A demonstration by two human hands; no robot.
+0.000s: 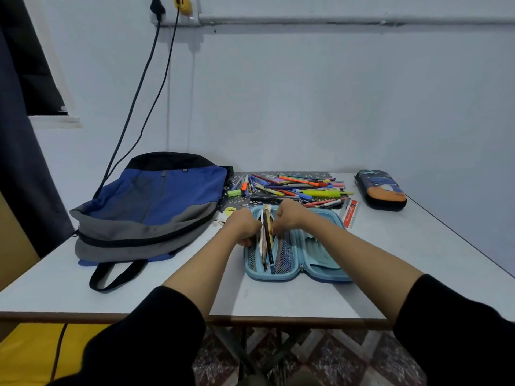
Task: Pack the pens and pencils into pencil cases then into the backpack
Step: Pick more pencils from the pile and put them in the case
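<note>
Now open blue pencil case (320, 246) holding pencils (268, 240), hands (242, 227) inside, backpack (150, 207) zipped

both hands' fingers (249, 240) curled out of sight, pile of pens (289, 188) too small to sort

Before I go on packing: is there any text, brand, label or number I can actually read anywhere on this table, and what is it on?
None can be read.
Red and white ruler: white print on the red strip, too blurred.
Blue backpack: small dark tag near the top, too small.
Dark pencil case: a picture only, any lettering unreadable.
Loose pens and pencils: barrel printing too small.
</note>
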